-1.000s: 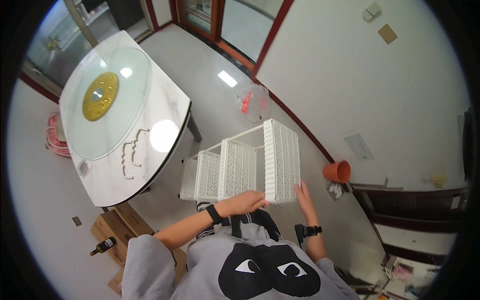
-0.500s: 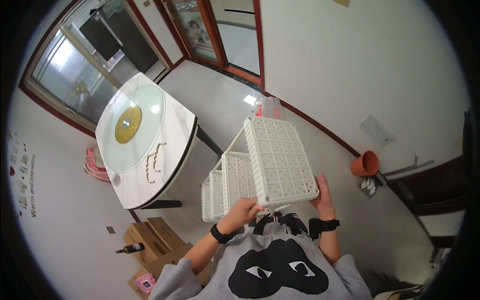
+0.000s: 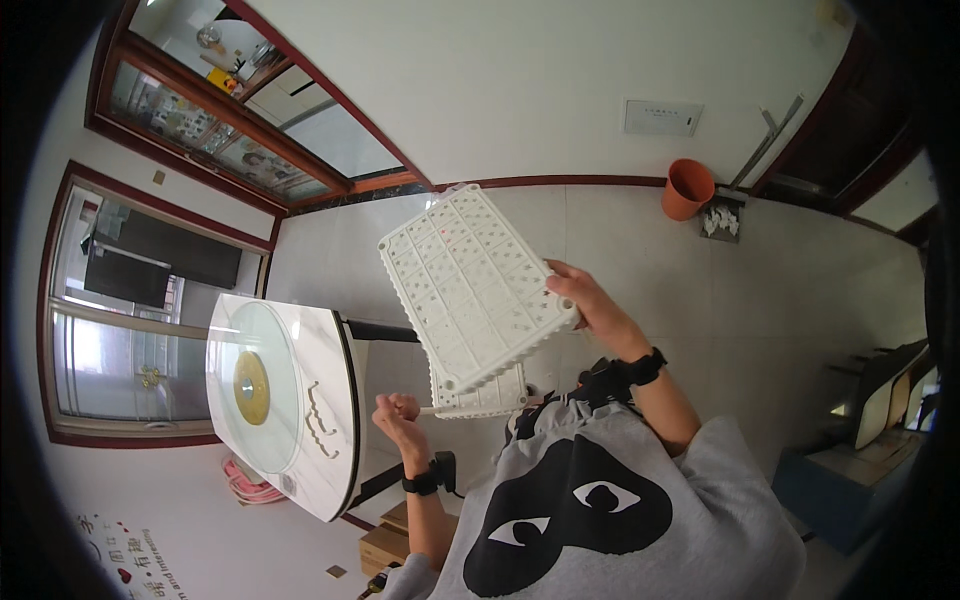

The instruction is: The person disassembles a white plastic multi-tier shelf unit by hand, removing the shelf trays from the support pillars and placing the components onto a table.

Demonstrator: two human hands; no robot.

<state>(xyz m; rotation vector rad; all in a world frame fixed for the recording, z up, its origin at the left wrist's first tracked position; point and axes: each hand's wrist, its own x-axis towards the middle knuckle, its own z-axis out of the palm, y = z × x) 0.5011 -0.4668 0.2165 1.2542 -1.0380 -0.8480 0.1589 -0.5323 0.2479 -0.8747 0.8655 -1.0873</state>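
Observation:
A white plastic shelf rack (image 3: 475, 285) is tilted in front of me, its nearest perforated tier facing up toward me. A lower tier (image 3: 480, 392) shows partly beneath it. My right hand (image 3: 592, 305) grips the right corner of the nearest tier, thumb on the face and the other fingers mostly hidden. To the lower left, my left hand (image 3: 398, 418) is closed around the end of a thin white post (image 3: 436, 409) of the rack, beside the table edge. Most of the rack's lower part is hidden behind the nearest tier.
A marble-look table (image 3: 335, 350) with a glass turntable (image 3: 285, 370) stands at left, with beige curved pieces (image 3: 320, 420) on it. An orange bin (image 3: 688, 190) and a dustpan (image 3: 722, 218) sit by the far wall. Cardboard boxes (image 3: 385, 548) lie near left, dark furniture (image 3: 850, 470) at right.
My view has turned right. The rack has turned and tilted, its nearest tier now slanting up to the left. My left hand has moved from that tier's corner to the post; my right still grips.

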